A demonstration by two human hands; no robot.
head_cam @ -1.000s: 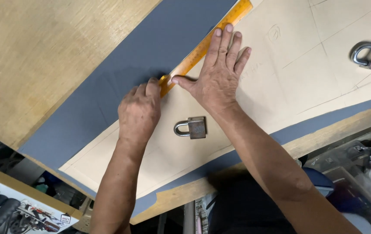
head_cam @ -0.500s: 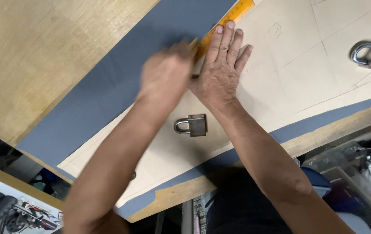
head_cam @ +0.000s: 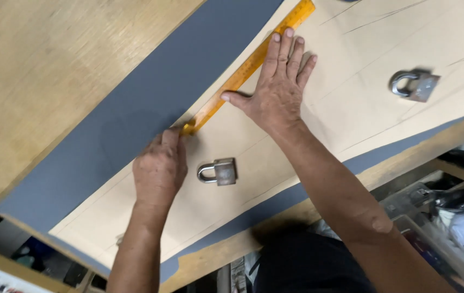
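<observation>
step: marking line along long yellow-orange ruler [head_cam: 248,68] on tan paper pattern [head_cam: 351,108]. right hand [head_cam: 278,92] flat, fingers spread, pinning ruler. left hand [head_cam: 159,168] curled at ruler's near end; held tool not visible, grip cannot tell. next move calls for ruler kept fixed.

Pale wood-grain worktop [head_cam: 53,59] filling the frame from 9 to 12 o'clock, evenly lit, soft shadows. Bare wooden edge [head_cam: 405,157] running along 4 o'clock. Below it at 4 to 5 o'clock, clear plastic bins [head_cam: 433,228] with white and dark contents, blurred. At 7 to 8 o'clock, dim clutter [head_cam: 42,258] under the worktop, too dark to tell.
</observation>
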